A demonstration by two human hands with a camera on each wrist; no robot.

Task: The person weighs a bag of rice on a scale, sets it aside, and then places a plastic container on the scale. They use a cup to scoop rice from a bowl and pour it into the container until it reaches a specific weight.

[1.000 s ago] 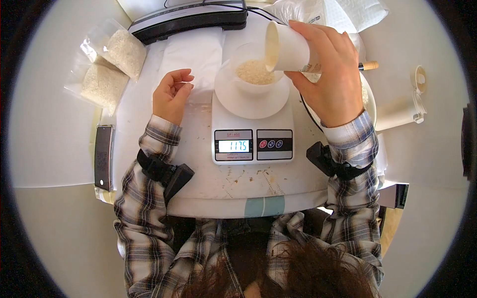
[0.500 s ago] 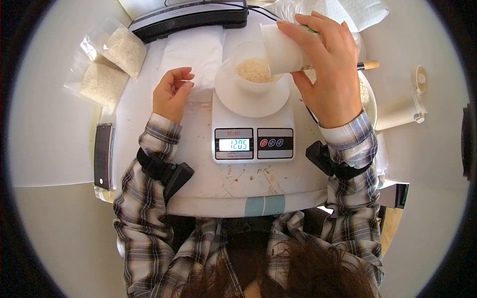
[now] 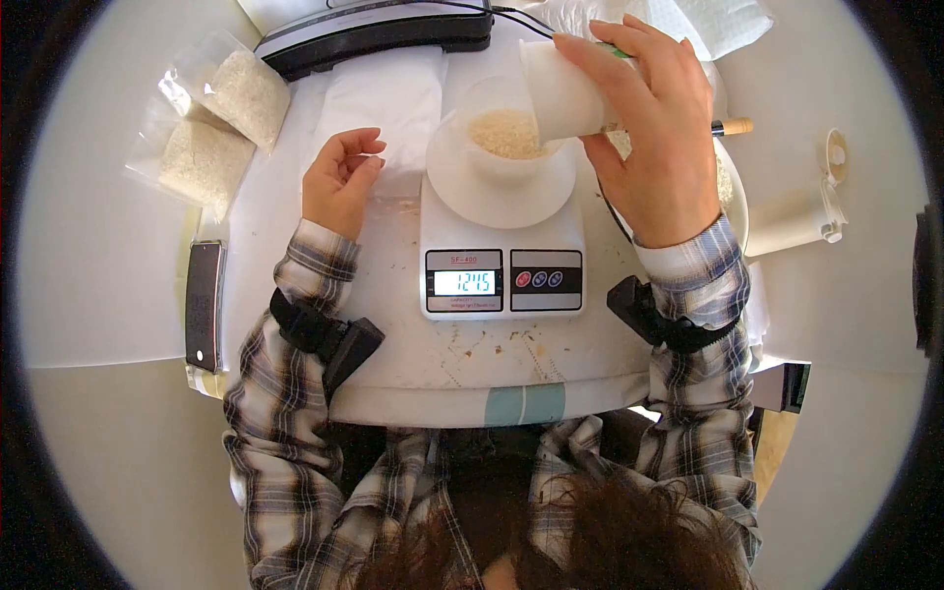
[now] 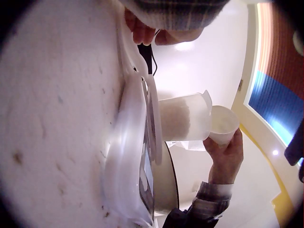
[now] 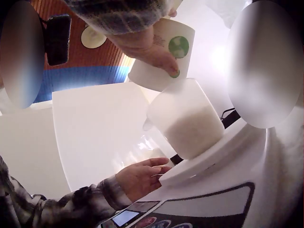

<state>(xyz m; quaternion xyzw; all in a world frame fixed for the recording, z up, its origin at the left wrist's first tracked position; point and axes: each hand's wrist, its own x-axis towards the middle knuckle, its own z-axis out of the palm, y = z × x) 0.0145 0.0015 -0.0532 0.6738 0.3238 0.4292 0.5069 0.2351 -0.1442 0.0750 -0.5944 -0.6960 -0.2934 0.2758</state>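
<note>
My right hand [image 3: 664, 133] grips a white cup [image 3: 565, 93] with a green print, tilting it at the rim of a translucent spouted measuring jug [image 5: 192, 118]. Inside the jug lies pale rice [image 3: 504, 135], filling its lower part in the wrist views. The jug stands upright on the round plate [image 3: 492, 205] of a white kitchen scale [image 3: 503, 238], whose lit display [image 3: 465, 283] appears to read 124.5. To the left of the scale my left hand [image 3: 339, 182] holds nothing, its fingers loosely curled near some flat white bags [image 3: 383, 103].
Two clear bags of rice [image 3: 205, 162] lie at the left, with a phone [image 3: 206, 305] nearer me. A black and silver bag sealer [image 3: 379, 39] spans the back. At the right are a dish of rice [image 3: 739, 221], partly behind my wrist, and a white container [image 3: 796, 228] with its lid open.
The cup has tipped further down toward the jug, its opening turning out of sight. The display has climbed from about 117.5 through 120.5. My left hand stays nearly still.
</note>
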